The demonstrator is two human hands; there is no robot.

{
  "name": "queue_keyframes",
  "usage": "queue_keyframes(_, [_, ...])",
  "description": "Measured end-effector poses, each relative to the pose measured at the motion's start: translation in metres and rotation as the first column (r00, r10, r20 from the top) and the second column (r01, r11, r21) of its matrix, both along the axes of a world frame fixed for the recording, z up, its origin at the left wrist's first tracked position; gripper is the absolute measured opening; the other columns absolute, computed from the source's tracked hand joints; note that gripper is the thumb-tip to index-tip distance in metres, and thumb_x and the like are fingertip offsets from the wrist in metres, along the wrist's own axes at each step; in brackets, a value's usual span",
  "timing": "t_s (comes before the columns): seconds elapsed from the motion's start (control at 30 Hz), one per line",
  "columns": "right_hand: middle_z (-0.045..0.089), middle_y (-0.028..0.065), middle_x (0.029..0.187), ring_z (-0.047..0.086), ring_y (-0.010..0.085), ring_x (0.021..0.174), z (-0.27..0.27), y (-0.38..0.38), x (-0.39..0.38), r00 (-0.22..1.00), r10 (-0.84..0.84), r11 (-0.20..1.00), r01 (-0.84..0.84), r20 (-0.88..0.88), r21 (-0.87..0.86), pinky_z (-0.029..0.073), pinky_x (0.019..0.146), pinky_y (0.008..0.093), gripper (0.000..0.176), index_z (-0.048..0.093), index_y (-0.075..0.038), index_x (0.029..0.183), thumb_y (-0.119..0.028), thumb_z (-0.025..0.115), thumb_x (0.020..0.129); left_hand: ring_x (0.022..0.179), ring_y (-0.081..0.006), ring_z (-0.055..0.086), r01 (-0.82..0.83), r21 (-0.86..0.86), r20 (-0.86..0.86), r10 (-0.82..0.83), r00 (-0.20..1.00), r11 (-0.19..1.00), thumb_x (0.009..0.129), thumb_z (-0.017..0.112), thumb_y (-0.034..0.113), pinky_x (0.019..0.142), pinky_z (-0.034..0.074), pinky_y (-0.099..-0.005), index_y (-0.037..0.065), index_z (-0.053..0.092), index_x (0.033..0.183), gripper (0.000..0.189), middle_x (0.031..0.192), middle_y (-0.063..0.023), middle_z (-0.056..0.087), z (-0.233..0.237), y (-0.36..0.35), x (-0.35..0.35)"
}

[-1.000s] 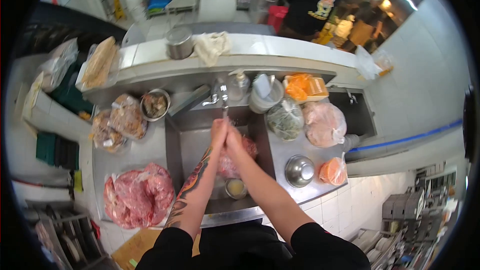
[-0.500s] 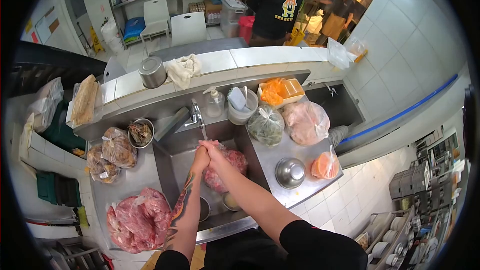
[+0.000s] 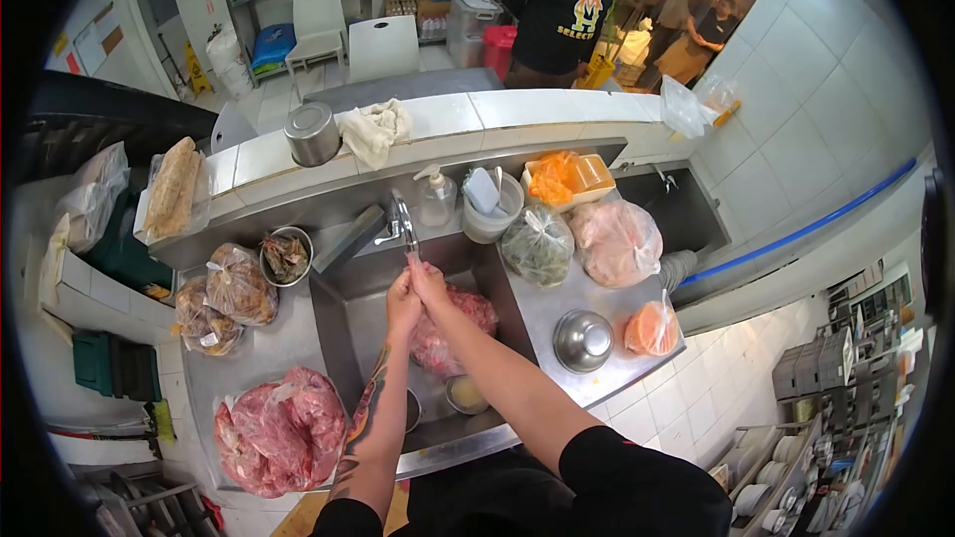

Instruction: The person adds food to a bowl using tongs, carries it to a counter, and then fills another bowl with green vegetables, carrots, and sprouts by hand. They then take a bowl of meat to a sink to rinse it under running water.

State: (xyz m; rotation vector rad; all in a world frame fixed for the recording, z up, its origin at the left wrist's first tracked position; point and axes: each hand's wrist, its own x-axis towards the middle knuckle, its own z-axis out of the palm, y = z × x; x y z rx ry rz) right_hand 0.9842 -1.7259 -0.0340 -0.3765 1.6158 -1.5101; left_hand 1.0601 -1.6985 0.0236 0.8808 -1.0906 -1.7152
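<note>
My left hand [image 3: 403, 304] and my right hand [image 3: 429, 284] press against each other just below the faucet [image 3: 402, 219], over the sink [image 3: 348, 313]. Their fingers are closed together, and no object shows in them. Beneath my right forearm, a bag of raw meat [image 3: 463, 323] lies in the basin, partly covered by the arm. A round container with pale contents [image 3: 466, 395] sits nearer to me in the sink. On the left counter rests a larger bag of raw meat [image 3: 279, 433].
Bagged food [image 3: 241, 285] and a metal pot [image 3: 286, 257] stand left of the sink. To the right are a bag of greens [image 3: 537, 249], a bag of pale meat [image 3: 617, 244], a steel bowl [image 3: 583, 341] and a bag of orange food [image 3: 652, 330]. Beyond the ledge stands a person [image 3: 557, 15].
My hands stay together and have shifted slightly, now closer under the faucet's spout. The view has moved a little. In the background, a person by the doorway has changed posture.
</note>
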Motion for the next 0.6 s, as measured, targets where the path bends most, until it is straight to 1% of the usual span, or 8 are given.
queue_keyframes(0.1, [0.07,0.0145,0.079,0.068,0.024,0.074,-0.008,0.006,-0.013,0.966,0.093,0.982,-0.05,-0.239,0.179,0.052,0.069,0.0376,0.059,0.069,0.003,0.083,-0.053,0.055,0.094,0.095,-0.015,0.065,0.04,-0.155,0.3,0.009,0.954,0.987,0.095,0.054,0.008,0.085,0.05,-0.0285,0.002,0.068,0.113,0.024,0.101,-0.0081,0.071,0.002,-0.004,0.006])
queue_keyframes(0.17, [0.071,0.022,0.09,0.069,0.0326,0.088,0.002,0.022,-0.011,0.976,0.195,0.973,-0.205,-0.097,-0.102,0.051,0.081,0.0423,0.062,0.069,0.004,0.089,-0.053,0.045,0.098,0.092,-0.0157,0.067,0.087,-0.214,0.5,0.033,0.866,0.973,0.094,0.056,0.012,0.082,0.05,-0.0292,0.005,0.07,0.11,0.023,0.096,-0.0094,0.072,-0.006,-0.012,0.011])
queue_keyframes(0.2, [0.071,0.022,0.09,0.069,0.0326,0.088,0.011,0.03,-0.008,0.975,0.198,0.973,-0.208,-0.099,-0.101,0.051,0.081,0.0423,0.062,0.069,0.004,0.089,-0.053,0.045,0.098,0.088,-0.0184,0.068,0.131,-0.419,0.554,0.139,0.821,0.898,0.093,0.056,0.016,0.079,0.051,-0.0311,0.006,0.071,0.108,0.023,0.093,-0.0125,0.072,-0.026,-0.023,0.012])
queue_keyframes(0.27, [0.07,0.0246,0.092,0.068,0.0369,0.089,0.026,0.043,-0.005,0.81,0.217,0.975,-0.206,-0.545,0.082,0.051,0.082,0.0438,0.057,0.069,0.002,0.092,-0.047,0.042,0.1,0.085,-0.0211,0.07,0.188,-0.598,0.579,0.258,0.774,0.779,0.093,0.057,0.019,0.076,0.051,-0.033,0.008,0.072,0.106,0.023,0.09,-0.0155,0.072,-0.034,-0.031,0.015])
queue_keyframes(0.33, [0.07,0.0248,0.09,0.068,0.0383,0.086,0.016,0.043,-0.012,0.776,0.256,0.964,-0.247,-0.577,0.096,0.051,0.08,0.0445,0.055,0.07,0.001,0.091,-0.045,0.043,0.1,0.08,-0.0267,0.07,0.334,-0.3,0.651,-0.064,0.756,0.894,0.093,0.057,0.025,0.072,0.052,-0.0358,0.009,0.072,0.105,0.025,0.096,-0.0195,0.07,-0.03,-0.033,0.021])
queue_keyframes(0.47, [0.07,0.0187,0.078,0.068,0.0312,0.071,0.001,0.034,-0.035,0.773,0.359,0.924,-0.374,-0.523,0.082,0.05,0.069,0.0418,0.05,0.07,0.0,0.085,-0.042,0.047,0.101,0.077,-0.0215,0.069,0.336,-0.355,0.672,-0.012,0.74,0.872,0.097,0.055,0.023,0.068,0.052,-0.0338,0.008,0.069,0.112,0.025,0.09,-0.0139,0.072,-0.032,-0.026,0.016])
queue_keyframes(0.53, [0.068,0.0095,0.072,0.061,0.0177,0.065,0.022,0.032,-0.036,0.896,0.356,0.932,-0.362,-0.267,0.027,0.048,0.062,0.036,0.047,0.069,0.0,0.081,-0.038,0.049,0.102,0.075,-0.0152,0.065,0.217,0.011,0.243,-0.213,0.946,0.976,0.1,0.052,0.02,0.065,0.052,-0.0304,0.007,0.063,0.12,0.026,0.092,-0.0068,0.069,-0.025,-0.018,0.009])
queue_keyframes(0.6, [0.065,0.004,0.071,0.06,0.0114,0.063,0.025,0.026,-0.032,0.939,0.245,0.942,-0.289,-0.24,-0.171,0.049,0.059,0.0281,0.042,0.068,-0.004,0.08,-0.031,0.048,0.104,0.08,-0.0128,0.062,0.137,0.1,0.089,-0.146,0.985,0.985,0.102,0.05,0.02,0.07,0.05,-0.0284,0.006,0.06,0.123,0.027,0.097,-0.0047,0.067,-0.008,-0.006,0.001])
